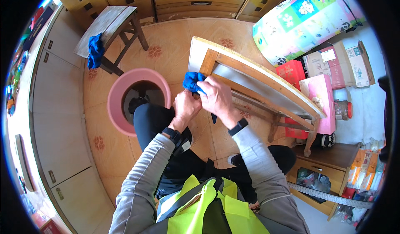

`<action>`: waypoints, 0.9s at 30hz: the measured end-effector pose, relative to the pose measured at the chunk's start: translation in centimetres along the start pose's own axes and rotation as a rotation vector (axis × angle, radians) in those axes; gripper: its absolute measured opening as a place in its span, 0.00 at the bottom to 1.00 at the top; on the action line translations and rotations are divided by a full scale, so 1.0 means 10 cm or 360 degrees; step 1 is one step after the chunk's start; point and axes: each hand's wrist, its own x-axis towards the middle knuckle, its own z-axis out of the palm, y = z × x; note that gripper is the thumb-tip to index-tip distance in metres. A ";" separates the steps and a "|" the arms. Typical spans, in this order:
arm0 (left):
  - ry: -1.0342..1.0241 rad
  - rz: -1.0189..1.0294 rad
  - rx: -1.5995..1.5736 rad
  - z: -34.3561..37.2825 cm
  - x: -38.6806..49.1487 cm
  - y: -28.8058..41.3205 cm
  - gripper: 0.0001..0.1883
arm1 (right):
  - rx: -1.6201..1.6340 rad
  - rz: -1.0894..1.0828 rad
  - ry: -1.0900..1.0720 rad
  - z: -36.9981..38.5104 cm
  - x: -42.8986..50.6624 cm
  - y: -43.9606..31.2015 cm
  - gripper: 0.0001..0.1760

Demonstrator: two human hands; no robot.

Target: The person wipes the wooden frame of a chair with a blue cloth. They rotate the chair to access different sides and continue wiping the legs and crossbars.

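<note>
A wooden table [231,57] with a white top lies tipped on its side before me, its underside frame and legs facing me. My right hand [218,96] grips a blue cloth [192,81], pressed around the near leg by the frame's left corner. A dark blue tail of cloth hangs below that hand. Close beside it, my left hand [187,106] is closed around the end of the same leg, which the fingers mostly hide. Both hands nearly touch.
A pink basin [114,109] of dark water with a dark cloth in it stands left of my knee. Another blue cloth [95,51] drapes over a wooden stool [106,21]. Boxes [318,102] and a patterned cylinder [300,24] stand right. Cabinets [59,90] line the left.
</note>
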 end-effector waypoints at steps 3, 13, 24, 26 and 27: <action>-0.0037 -0.0034 -0.0069 -0.03 0.00 0.02 0.29 | -0.0051 0.0042 -0.0058 0.00 0.22 0.15 0.06; 0.0074 -0.0497 -0.1229 -0.02 -0.11 -0.09 0.30 | -0.0106 0.0227 -0.0059 0.04 0.44 0.23 0.15; 0.0292 -0.0758 -0.1789 0.14 0.00 -0.24 0.32 | 0.0141 0.0019 -0.0043 0.05 -0.43 -0.40 0.11; 0.0332 -0.0731 -0.1635 0.14 -0.01 -0.25 0.33 | 0.0221 0.0078 0.0052 0.08 -0.52 -0.40 0.17; 0.0372 -0.0649 -0.1522 0.14 -0.02 -0.25 0.32 | 0.0239 0.0113 0.0003 0.09 -0.54 -0.38 0.17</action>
